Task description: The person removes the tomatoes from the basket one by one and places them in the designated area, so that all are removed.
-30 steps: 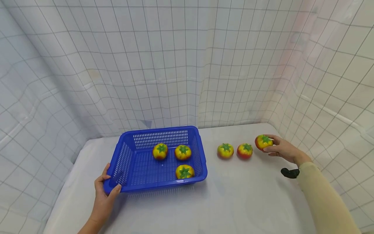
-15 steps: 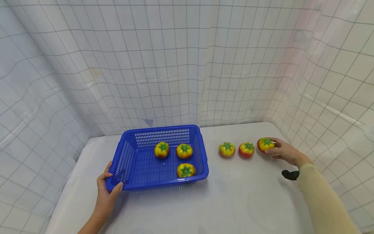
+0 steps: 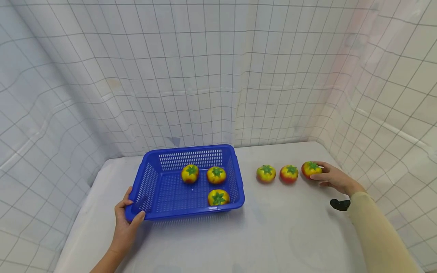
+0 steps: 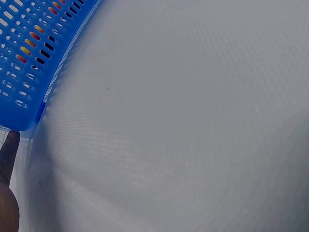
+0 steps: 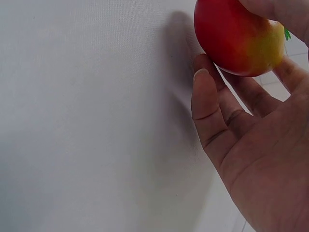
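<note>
At the right, my right hand (image 3: pixel 336 178) holds a red-and-yellow tomato (image 3: pixel 310 170) with a green star-shaped top, low over the white table. In the right wrist view the thumb lies on one side of this tomato (image 5: pixel 236 41) and the fingers curl along the other. Two similar tomatoes, one mostly yellow (image 3: pixel 266 174) and one redder (image 3: pixel 288 175), lie in a row to its left. My left hand (image 3: pixel 125 227) grips the near left corner of a blue slotted basket (image 3: pixel 184 215), thumb at the rim. Inside the basket sit three tomatoes (image 3: pixel 216 175), toward its right half.
A white cloth covers the table (image 3: pixel 266 235). White grid-patterned curtains (image 3: pixel 191 76) close off the back and both sides, the right one near my right hand. A black object (image 3: pixel 340 204) sits at my right wrist by the cream sleeve (image 3: pixel 375 231).
My right hand has lowered the tomato toward the table, in line with the other two. The left hand keeps its grip on the basket. The head view has shifted slightly.
</note>
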Tool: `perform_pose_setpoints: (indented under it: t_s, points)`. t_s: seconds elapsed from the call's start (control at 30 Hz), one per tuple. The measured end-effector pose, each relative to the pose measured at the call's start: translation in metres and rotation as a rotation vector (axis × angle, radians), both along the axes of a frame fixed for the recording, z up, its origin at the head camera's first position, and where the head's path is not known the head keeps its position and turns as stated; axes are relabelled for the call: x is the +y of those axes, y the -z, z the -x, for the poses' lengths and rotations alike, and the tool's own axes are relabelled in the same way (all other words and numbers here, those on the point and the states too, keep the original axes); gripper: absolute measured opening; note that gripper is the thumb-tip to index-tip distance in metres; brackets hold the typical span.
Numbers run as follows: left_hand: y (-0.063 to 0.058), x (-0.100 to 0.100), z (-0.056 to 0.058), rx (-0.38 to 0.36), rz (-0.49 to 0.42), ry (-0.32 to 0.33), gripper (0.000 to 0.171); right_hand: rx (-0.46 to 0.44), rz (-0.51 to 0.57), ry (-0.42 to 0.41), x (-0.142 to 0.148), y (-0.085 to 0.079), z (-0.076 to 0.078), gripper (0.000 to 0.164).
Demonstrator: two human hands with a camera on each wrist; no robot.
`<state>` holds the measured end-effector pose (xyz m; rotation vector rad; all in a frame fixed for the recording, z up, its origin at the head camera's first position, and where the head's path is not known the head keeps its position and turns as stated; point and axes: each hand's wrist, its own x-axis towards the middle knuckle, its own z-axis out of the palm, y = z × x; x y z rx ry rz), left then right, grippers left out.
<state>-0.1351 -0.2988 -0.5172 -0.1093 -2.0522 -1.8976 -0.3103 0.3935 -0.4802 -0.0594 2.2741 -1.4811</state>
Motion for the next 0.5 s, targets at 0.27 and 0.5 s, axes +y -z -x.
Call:
perform_pose_setpoints:
  t_s: [0.27,0.5]
  points:
    - [0.0000,-0.0001,0.0001,0.002,-0.012,0.004,0.045,-0.005,0.000,-0.003,-0.0013,0.0040,0.0012,0.088]
    - [0.0002,-0.0002,0.0007,-0.001,-0.022,0.008,0.046,-0.011,0.002,0.007,-0.0022,0.0038,-0.0015,0.090]
